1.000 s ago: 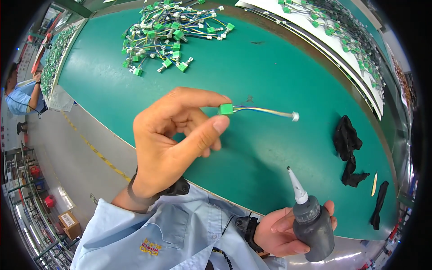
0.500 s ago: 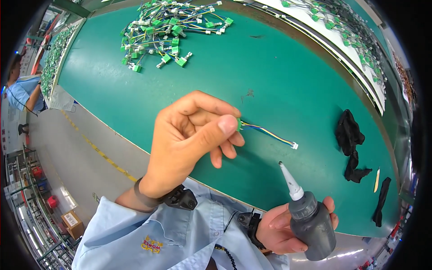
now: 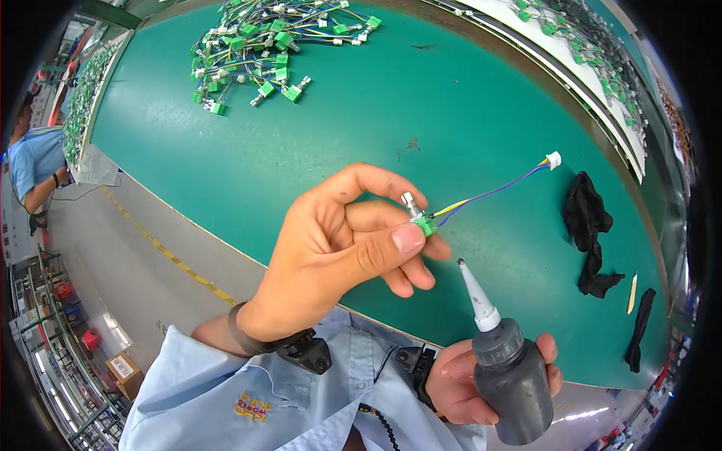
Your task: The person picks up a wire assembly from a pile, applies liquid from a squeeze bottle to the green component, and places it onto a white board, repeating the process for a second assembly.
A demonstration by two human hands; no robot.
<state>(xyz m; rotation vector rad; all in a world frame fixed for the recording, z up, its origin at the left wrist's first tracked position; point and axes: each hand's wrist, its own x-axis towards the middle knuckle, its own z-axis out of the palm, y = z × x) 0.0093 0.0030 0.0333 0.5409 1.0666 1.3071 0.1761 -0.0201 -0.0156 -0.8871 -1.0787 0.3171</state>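
Between the thumb and fingers of my left hand (image 3: pixel 323 255) is a small green potentiometer (image 3: pixel 426 226) with a metal shaft pointing up. Its thin yellow, blue and purple wires (image 3: pixel 492 193) stretch up to the right and end in a white plug (image 3: pixel 554 160). Lower right, my right hand (image 3: pixel 457 385) is wrapped round a dark grey squeeze bottle (image 3: pixel 519 391). The bottle's white tapered nozzle (image 3: pixel 475 293) points up and left, its dark tip below the potentiometer and apart from it. Part of the right palm is hidden behind the bottle.
Many similar wired green potentiometers (image 3: pixel 282 41) lie heaped at the far side of the green table (image 3: pixel 226 165). More lie on a white board (image 3: pixel 594 86) at right. Black cloth pieces (image 3: pixel 587 214) and a thin pale stick (image 3: pixel 632 293) rest near the right edge. Another person (image 3: pixel 36 161) is far left.
My left hand has moved right and turned the potentiometer, so its metal shaft now shows. The wires and plug have swung upward. The bottle has shifted slightly left.
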